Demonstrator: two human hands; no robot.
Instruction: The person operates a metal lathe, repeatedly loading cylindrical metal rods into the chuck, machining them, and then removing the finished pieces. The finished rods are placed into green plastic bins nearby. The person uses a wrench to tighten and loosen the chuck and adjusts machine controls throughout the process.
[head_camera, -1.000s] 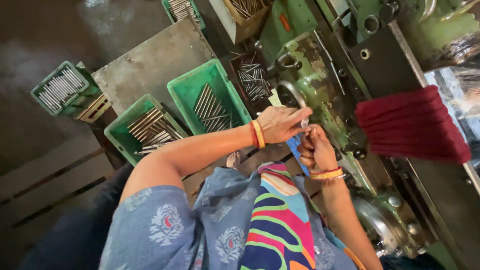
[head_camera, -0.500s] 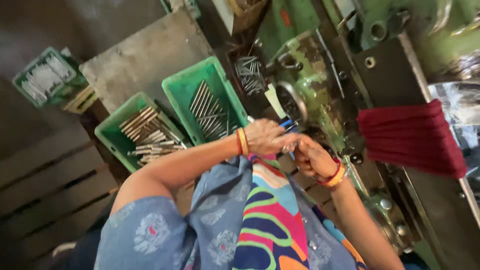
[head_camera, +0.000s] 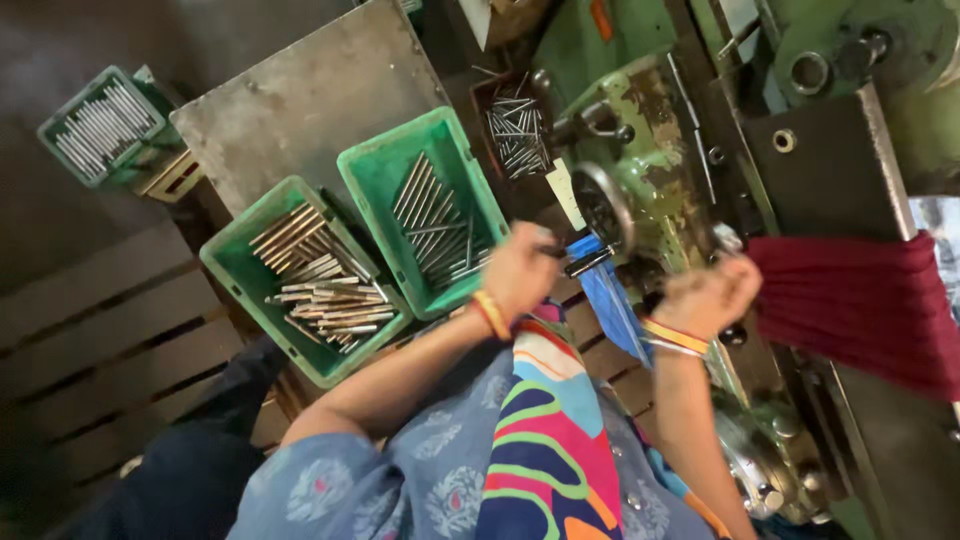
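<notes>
The person's left hand (head_camera: 520, 272) is closed around the dark handle (head_camera: 588, 262) of the round grey metal handwheel (head_camera: 604, 208) on the worn green machine (head_camera: 660, 150). The right hand (head_camera: 708, 292) is curled shut at a small metal lever or part (head_camera: 726, 240) on the machine's front; what exactly it pinches cannot be made out.

To work the wheel well, the left hand would do best with a firm grip on the handle and the wrist kept clear of the loose blue cloth (head_camera: 606, 295) hanging just below, while the right hand steadies its part without slipping towards the moving pieces.

The handwheel looks dull and scuffed, its rim thin and tilted towards the camera, mounted on chipped green paint. Left of it, two green plastic crates (head_camera: 400, 180) hold slim silver metal rods (head_camera: 435, 220), and a dark tray (head_camera: 480, 100) behind holds shorter ones. A dark red pleated cloth (head_camera: 860, 300) covers the machine at the right.
</notes>
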